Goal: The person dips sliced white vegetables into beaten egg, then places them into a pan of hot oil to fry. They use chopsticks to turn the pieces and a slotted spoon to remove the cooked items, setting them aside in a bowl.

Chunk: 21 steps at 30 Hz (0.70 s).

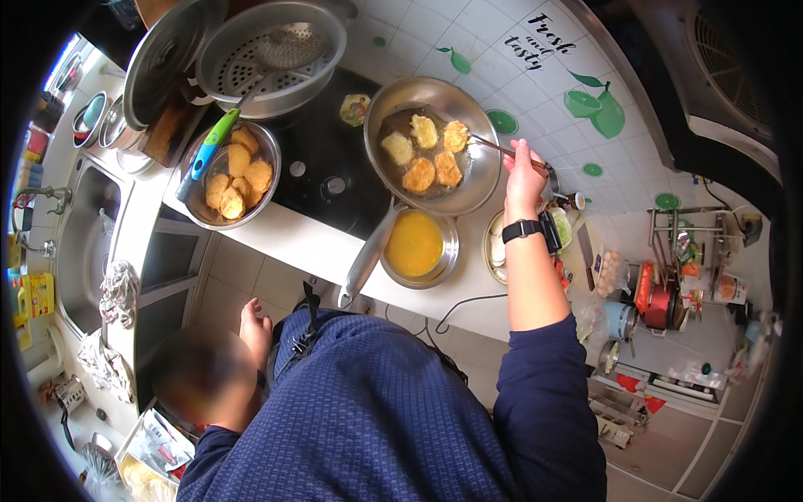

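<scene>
My right hand (526, 179) grips wooden chopsticks (499, 145), whose tips reach a golden battered piece (455, 136) at the right of the frying pan (467, 182). Several other pieces, some browned and some paler, lie in shallow oil there. Below the pan, a metal bowl (450, 251) holds yellow beaten egg (413, 243). Beside my body hangs my left hand (254, 332), holding nothing, its fingers loosely apart. Fried pieces (239, 160) fill part of a steel bowl (271, 147) on the left, with a green-and-blue handled skimmer (216, 141) across its rim.
Behind that bowl stands a large steamer pot (335, 56), with the skimmer's head resting inside. The pan's handle (367, 263) juts past the counter's front edge. A plate (488, 235) lies partly behind my right forearm. Further right are a knife (585, 248) and eggs (607, 273).
</scene>
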{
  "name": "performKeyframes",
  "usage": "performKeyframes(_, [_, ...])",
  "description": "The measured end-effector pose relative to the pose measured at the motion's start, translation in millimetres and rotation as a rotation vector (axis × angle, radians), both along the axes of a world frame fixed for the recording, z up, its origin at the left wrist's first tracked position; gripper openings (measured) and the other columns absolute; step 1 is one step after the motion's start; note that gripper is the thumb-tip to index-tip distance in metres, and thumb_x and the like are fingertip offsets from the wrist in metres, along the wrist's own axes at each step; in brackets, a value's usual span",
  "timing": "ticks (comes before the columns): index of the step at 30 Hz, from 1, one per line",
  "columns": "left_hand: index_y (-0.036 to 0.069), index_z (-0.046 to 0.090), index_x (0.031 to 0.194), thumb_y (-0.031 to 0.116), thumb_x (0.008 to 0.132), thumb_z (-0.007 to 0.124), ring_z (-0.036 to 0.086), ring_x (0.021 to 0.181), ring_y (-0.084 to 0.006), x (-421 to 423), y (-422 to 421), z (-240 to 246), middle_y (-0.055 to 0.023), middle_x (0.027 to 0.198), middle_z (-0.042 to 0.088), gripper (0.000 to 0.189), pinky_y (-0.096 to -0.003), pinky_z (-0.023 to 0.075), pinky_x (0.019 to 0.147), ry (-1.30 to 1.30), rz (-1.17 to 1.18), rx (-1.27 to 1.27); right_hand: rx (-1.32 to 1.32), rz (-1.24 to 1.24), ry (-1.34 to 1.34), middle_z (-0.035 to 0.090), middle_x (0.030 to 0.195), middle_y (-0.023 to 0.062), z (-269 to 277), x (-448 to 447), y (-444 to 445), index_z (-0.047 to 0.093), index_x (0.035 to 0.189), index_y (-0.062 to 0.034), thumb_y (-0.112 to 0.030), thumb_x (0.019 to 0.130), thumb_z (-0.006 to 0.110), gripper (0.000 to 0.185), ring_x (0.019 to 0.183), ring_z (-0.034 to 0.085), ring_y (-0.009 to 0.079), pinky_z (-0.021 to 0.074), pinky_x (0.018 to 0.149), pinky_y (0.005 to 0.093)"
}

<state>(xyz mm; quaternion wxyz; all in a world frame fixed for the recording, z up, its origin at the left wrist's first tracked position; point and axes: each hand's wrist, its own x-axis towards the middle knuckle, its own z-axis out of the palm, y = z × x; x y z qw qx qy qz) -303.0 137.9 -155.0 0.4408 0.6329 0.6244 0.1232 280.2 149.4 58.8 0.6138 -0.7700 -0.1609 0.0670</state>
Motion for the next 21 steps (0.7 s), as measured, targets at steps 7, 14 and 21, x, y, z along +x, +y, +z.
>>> performKeyframes(7, [-0.002,0.053,0.133,0.008,0.088,0.067,0.068,0.108,-0.0320,-67.3,-3.1,-89.1,-0.0215,0.119,0.068,0.048,-0.0385,0.0540,0.093,0.043,0.012,-0.298,-0.134,0.045,-0.246,0.073,0.100,0.0092,4.6,-12.1,-18.2,0.073,0.109,0.0015,-0.022,0.095,0.072,0.027,0.083,0.069,0.0155,0.0580,0.076,0.0285])
performKeyframes(14, [-0.007,0.054,0.130,0.007,0.087,0.066,0.068,0.108,-0.0309,-131.0,-6.0,-114.8,-0.0214,0.116,0.069,0.046,-0.0378,0.0545,0.091,0.216,0.007,-0.374,0.007,-0.018,0.002,0.072,0.103,0.0096,-22.1,-0.4,-0.6,0.072,0.111,0.0032,-0.022,0.093,0.075,0.031,0.086,0.068,0.0152,0.0585,0.079,0.0299])
performKeyframes(21, [-0.006,0.056,0.130,0.008,0.089,0.063,0.068,0.084,-0.0216,-145.0,-9.5,-105.3,-0.0158,0.106,0.069,0.044,-0.0319,0.0558,0.069,0.081,0.258,-0.508,0.031,0.085,-0.087,0.073,0.092,0.0069,-9.7,-38.8,-5.7,0.074,0.104,0.0023,-0.021,0.093,0.075,0.026,0.078,0.068,0.0133,0.0578,0.070,0.0273])
